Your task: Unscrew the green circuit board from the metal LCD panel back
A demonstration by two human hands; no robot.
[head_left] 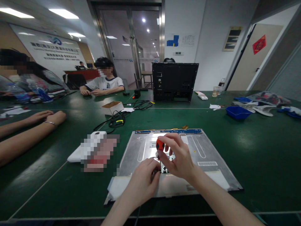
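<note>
A flat silvery display panel (127, 157) lies in front of me, with a narrow blue circuit board (169, 131) along its far edge. My right hand (180, 153) grips the red and black handle of a screwdriver (160, 144) between thumb and fingers. Its shaft points down at a small circuit part (164, 169) in the middle of the panel. Beside the shaft, my left hand (146, 177) has its fingers curled in and closed low over the panel. Whatever those left fingers hold, if anything, is hidden.
Left of the panel lies a white device (88, 147), partly blurred. Black cables (116, 121) and an open cardboard box (113, 108) are beyond. A black monitor housing (175, 82) stands at the back. A blue tray (238, 112) sits right. Another person's forearms (30, 135) rest at left.
</note>
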